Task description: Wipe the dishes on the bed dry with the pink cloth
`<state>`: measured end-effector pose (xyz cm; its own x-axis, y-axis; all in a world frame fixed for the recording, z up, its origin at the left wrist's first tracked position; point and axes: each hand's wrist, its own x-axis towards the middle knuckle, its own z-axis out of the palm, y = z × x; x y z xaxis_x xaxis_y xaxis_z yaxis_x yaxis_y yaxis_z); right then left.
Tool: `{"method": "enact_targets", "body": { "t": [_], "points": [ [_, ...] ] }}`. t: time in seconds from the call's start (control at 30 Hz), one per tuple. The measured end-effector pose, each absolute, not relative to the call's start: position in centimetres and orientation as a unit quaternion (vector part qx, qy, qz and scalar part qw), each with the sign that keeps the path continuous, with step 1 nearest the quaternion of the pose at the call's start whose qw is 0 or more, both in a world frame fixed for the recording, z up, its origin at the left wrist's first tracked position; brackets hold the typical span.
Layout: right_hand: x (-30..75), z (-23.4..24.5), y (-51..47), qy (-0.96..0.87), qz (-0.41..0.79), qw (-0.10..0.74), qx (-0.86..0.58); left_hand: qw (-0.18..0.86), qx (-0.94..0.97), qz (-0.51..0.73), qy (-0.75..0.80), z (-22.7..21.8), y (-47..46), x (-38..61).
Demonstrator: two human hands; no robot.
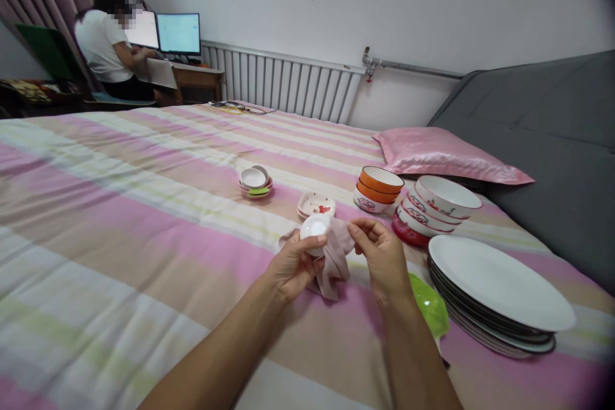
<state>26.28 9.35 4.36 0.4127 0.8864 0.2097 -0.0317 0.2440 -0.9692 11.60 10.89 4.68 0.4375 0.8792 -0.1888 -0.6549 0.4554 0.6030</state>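
Note:
Between thumb and fingers, my left hand (295, 266) grips a small white bowl (314, 226), tilted with its inside facing up. A pale pink cloth (336, 259) drapes around the bowl and hangs below it. My right hand (382, 253) pinches the cloth at the bowl's right side. Just beyond my hands sit small white dishes (317, 204) with a red pattern. Partly behind my right forearm lies a green leaf-shaped dish (430, 304).
Small bowls (254, 179) are grouped farther left. To the right stand stacked orange-and-white bowls (379, 189), larger white bowls (439, 205) and oval plates (500, 282). The striped bedspread (120, 237) lies beneath. Behind are a pink pillow (446, 154) and a person (103, 41) at a desk.

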Motion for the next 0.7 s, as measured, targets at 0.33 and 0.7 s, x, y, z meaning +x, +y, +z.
{"method": "enact_targets", "body": {
  "t": [0.33,0.7],
  "points": [
    [25.2,5.3,8.5,-0.49,0.279,0.658,-0.499,0.773,0.287,0.514,0.238,5.0,10.7,11.7],
    [24.4,5.9,8.0,-0.571,0.332,0.532,-0.53,0.744,0.296,0.551,0.238,4.7,10.7,11.9]
  ]
}}
